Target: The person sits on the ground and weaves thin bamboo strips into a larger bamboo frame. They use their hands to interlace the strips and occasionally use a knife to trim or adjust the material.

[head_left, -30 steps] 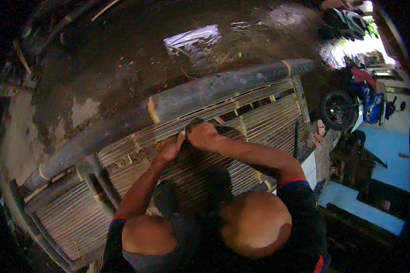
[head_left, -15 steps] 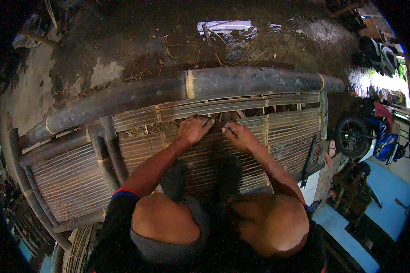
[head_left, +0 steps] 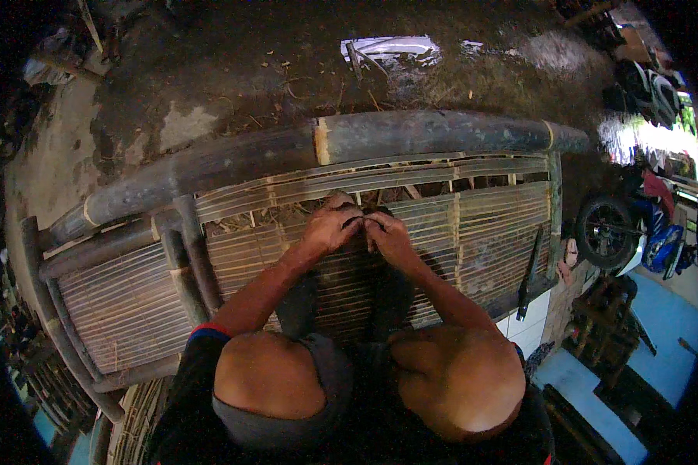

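Note:
I crouch on a platform of thin bamboo slats (head_left: 488,232), looking down past my bare knees. My left hand (head_left: 329,226) and my right hand (head_left: 388,236) meet at the slats near the platform's far edge, fingers curled and touching each other. What they pinch is too small and dark to make out. A thick dark bamboo pole (head_left: 411,133) runs along the far edge just beyond my hands. Both feet rest on the slats below the hands.
A long dark blade-like tool (head_left: 529,271) lies on the slats at the right. Bare muddy ground (head_left: 233,85) with a puddle lies beyond the pole. A motorbike wheel (head_left: 603,231) stands at the right. Bamboo frame poles (head_left: 186,256) divide the left side.
My hands have come together: they were slightly apart on the slats half a second ago. The view has swung, so the pole now lies more level.

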A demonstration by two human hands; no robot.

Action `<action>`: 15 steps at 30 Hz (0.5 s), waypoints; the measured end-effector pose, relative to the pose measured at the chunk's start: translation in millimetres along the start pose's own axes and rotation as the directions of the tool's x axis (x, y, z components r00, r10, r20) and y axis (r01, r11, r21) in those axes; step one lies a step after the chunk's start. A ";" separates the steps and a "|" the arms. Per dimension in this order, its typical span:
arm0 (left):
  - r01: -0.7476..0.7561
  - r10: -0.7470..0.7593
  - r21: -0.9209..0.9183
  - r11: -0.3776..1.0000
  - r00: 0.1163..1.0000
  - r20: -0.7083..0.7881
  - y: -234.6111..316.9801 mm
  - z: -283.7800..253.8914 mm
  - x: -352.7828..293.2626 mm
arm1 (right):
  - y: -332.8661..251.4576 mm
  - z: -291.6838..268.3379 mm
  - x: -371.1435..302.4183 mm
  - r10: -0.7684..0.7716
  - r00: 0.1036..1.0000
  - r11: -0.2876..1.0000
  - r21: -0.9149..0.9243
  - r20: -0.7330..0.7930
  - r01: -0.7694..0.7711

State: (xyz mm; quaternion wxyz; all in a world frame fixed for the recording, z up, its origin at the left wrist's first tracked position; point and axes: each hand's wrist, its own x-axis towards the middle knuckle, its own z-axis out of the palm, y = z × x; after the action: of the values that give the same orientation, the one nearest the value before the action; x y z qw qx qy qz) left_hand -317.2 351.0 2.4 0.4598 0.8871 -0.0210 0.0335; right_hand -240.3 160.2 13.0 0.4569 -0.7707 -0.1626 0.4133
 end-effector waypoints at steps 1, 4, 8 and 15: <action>0.027 -0.027 0.002 1.000 1.000 0.000 -4.0 0.1 -4.4 | -7.1 -2.0 -2.3 0.053 0.998 0.997 0.059 0.046 -0.056; 0.021 -0.021 0.018 1.000 0.999 -0.026 -1.5 -2.4 -8.7 | -18.0 -6.5 -9.8 -0.172 0.982 0.984 -0.055 -0.079 0.168; -0.176 0.179 0.047 0.983 0.982 -0.056 21.2 -13.8 -17.0 | -2.5 -32.2 -15.5 -0.159 0.976 0.964 -0.237 -0.150 0.120; -0.444 0.442 0.067 0.893 0.896 0.038 79.7 -9.2 -57.0 | -15.2 -33.7 0.3 0.096 0.992 0.944 -0.308 -0.081 -0.116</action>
State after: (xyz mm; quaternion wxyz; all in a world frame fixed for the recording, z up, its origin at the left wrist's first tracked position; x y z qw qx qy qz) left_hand -379.8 313.0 68.1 0.4066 0.8758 -0.2263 0.1282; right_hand -211.7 149.3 33.8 0.3115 -0.8539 -0.1692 0.3811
